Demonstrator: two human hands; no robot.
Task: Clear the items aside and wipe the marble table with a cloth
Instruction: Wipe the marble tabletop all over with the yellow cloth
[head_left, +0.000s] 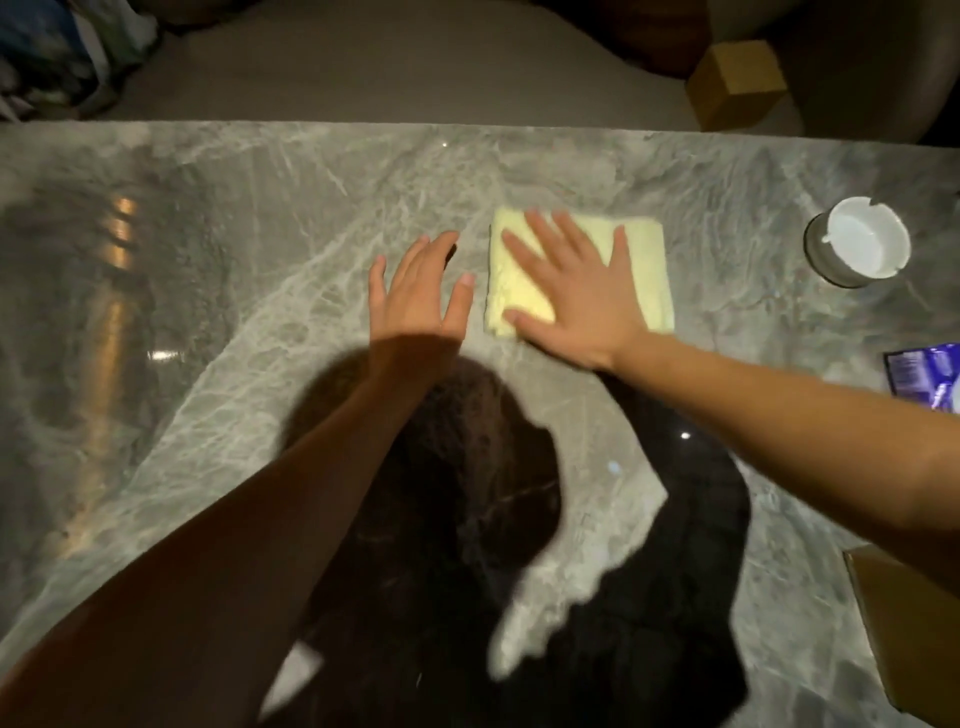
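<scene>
Two hands work the marble table (208, 260): the left hand (415, 291) hovers spread and empty, the right hand (571, 291) presses flat on the folded yellow cloth (644, 270). Farther right, ashtray (857, 249) and packet (919, 374) sit aside; wiping looks underway.

No legible text, label, brand or number anywhere. Only a hint of print on the crumpled purple-and-white foil packet (927, 376) at the right edge of the grey veined marble table (260, 249), too small and blurred to read. Nothing printed on the brown cardboard box (740, 83) beyond the table.
</scene>
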